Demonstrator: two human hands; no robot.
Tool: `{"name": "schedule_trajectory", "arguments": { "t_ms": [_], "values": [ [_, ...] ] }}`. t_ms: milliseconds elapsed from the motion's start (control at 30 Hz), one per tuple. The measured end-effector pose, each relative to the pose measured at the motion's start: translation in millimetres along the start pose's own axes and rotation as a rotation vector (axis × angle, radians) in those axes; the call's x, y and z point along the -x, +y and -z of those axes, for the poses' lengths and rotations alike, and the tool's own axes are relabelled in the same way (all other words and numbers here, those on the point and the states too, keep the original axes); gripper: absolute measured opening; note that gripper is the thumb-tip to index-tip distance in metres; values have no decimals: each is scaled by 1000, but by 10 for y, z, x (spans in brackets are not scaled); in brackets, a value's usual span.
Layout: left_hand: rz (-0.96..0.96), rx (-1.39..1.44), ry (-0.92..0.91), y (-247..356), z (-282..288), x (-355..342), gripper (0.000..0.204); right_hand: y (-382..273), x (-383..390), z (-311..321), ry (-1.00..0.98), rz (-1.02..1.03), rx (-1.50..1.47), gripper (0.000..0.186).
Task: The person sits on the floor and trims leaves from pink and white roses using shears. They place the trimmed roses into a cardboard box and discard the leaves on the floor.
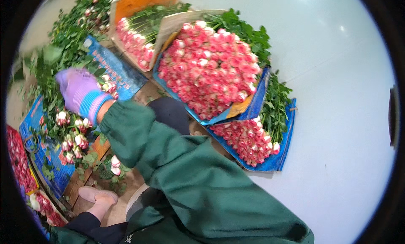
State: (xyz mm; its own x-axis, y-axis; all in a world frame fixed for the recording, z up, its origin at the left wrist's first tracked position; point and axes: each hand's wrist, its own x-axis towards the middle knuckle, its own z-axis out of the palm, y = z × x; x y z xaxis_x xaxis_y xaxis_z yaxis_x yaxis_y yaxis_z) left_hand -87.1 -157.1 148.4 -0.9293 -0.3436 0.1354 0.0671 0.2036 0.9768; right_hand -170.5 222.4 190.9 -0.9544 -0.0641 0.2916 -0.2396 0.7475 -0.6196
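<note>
My right hand [78, 90], in a purple glove with several light blue bands round the wrist, reaches to the far left over a pile of leafy rose stems [67, 54]. Motion smears its fingers, and blurred leaves show beside them, so any hold is unclear. Below this hand, loose white-and-pink roses [76, 142] lie among leaves. At the lower left rim, a sliver of purple that looks like my left hand [36, 214] shows close to some white-and-red roses [46, 206]. Its fingers are hidden.
Large wrapped bunches of pink roses [206, 67] stand ahead, with a smaller bunch [249, 140] in blue wrapping at the right. A blue printed sheet [116, 69] lies behind my right hand. Red roses [21, 159] line the left rim. A pink shoe [90, 194] is below.
</note>
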Motion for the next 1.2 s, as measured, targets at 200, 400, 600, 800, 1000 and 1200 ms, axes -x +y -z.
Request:
{"name": "schedule_trajectory", "arguments": {
  "t_ms": [200, 400, 600, 800, 1000, 1200],
  "values": [
    [176, 142, -266, -306, -449, 165, 51, 39, 1321, 2938, 656, -163, 163, 11],
    [206, 103, -275, -206, -210, 281, 50, 855, 2924, 4281, 1178, -170, -219, 31],
    [222, 97, -325, -103, -299, 238, 50, 2433, 4215, 4636, 1236, -626, -37, 34],
    [230, 91, -349, -53, -289, 185, 49, 3888, 5128, 3726, 862, -1239, 1, 64],
    [219, 68, -358, 80, -213, 139, 49, 3584, 4964, 3153, 708, -1297, 365, 57],
    [215, 70, -386, 122, -201, 67, 48, 3142, 4665, 2983, 571, -1463, 396, 49]
  ]
}}
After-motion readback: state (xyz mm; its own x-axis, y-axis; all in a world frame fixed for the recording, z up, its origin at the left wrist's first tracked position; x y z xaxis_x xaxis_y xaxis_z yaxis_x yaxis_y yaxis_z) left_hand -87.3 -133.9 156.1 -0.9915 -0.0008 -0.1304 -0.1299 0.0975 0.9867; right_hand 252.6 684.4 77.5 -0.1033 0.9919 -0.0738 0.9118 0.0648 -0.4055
